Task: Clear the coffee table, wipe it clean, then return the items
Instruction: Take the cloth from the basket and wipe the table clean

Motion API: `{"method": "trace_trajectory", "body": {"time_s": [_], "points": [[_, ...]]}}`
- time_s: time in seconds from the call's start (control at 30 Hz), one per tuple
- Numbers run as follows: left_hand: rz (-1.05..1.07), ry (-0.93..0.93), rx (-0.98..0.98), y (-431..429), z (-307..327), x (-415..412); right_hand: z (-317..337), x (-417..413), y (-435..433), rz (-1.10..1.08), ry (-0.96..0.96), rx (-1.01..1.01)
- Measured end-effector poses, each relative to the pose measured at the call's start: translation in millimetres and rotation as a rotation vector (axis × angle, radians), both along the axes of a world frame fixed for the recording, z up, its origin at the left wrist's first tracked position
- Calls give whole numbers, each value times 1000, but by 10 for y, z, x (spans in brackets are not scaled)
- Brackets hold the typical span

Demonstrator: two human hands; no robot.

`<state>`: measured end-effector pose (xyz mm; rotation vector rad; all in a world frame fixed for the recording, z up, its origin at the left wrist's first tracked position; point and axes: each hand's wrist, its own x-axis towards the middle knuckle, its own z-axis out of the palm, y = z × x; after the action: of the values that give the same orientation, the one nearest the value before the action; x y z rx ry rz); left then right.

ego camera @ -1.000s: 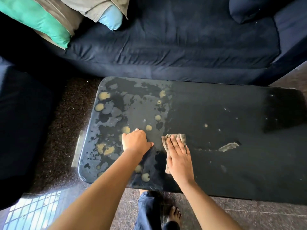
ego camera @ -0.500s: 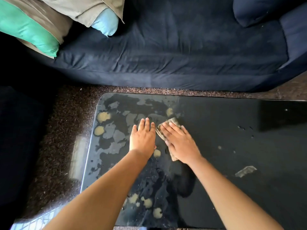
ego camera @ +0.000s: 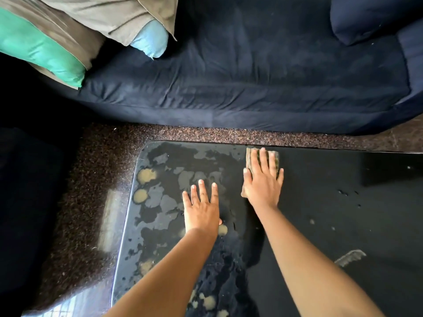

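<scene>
A dark glossy coffee table (ego camera: 332, 220) fills the lower part of the head view; its left half is wet with grey smears and tan blotches. My right hand (ego camera: 263, 184) lies flat with straight fingers on a folded tan cloth (ego camera: 250, 156), pressing it to the tabletop close to the far edge. My left hand (ego camera: 202, 209) rests flat on the wet glass to the left, fingers spread and holding nothing. No other items stand on the table.
A dark blue sofa (ego camera: 240, 72) runs along behind the table, with a green pillow (ego camera: 39, 49), a light blue pillow (ego camera: 151, 40) and a dark cushion (ego camera: 364, 17) on it. A strip of speckled floor (ego camera: 206, 133) separates table and sofa. A pale smear (ego camera: 350, 257) marks the right side.
My right hand has pushed the cloth away from me, from the table's near middle to its far edge. My left hand uncurled to lie flat. The camera has moved forward.
</scene>
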<state>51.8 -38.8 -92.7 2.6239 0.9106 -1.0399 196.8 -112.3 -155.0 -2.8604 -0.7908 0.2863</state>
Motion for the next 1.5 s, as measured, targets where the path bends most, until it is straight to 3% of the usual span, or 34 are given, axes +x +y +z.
{"method": "trace_trajectory", "body": {"time_s": [0.07, 0.23, 0.27, 0.4, 0.43, 0.5, 0.63, 0.73, 0.87, 0.97, 1.1, 1.17, 1.27, 1.33, 1.4, 1.5], "points": [[-4, 4, -11, 20, 0, -10, 37, -106, 233, 32, 32, 19], [28, -6, -35, 53, 27, 27, 66, -22, -139, 655, -32, -14], [42, -4, -38, 52, 32, 45, 54, 60, -199, 622, -34, -36], [52, 28, -50, 52, 53, 97, 60, 175, 222, 68, 33, -27], [51, 36, -52, 47, 59, 106, 67, 123, 360, 17, 53, -20], [57, 39, -56, 57, 58, 117, 71, -37, 492, 128, 28, 27], [60, 26, -52, 58, 37, 117, 21, -124, 5, 613, -53, 31], [54, 14, -54, 61, 11, 90, 10, -1, -154, 377, -41, -2], [47, -4, -41, 62, -17, 61, 12, 16, 374, -24, 16, 15], [47, -12, -39, 65, -11, 47, 15, -80, 448, 145, -17, 44], [51, -26, -39, 76, -7, 56, -1, 85, -115, 763, -89, -4], [40, -30, -34, 77, -8, 53, 11, 225, -254, 716, -86, -35], [28, -35, -28, 74, -13, 43, 19, 220, 67, 276, -68, 12], [26, -49, -22, 78, -27, 26, 21, 120, 391, 114, -28, 25], [31, -70, -30, 86, -35, 9, 20, -2, 503, 183, -32, 56], [46, -121, -34, 98, -52, -38, -9, -65, 135, 686, -103, 41]]}}
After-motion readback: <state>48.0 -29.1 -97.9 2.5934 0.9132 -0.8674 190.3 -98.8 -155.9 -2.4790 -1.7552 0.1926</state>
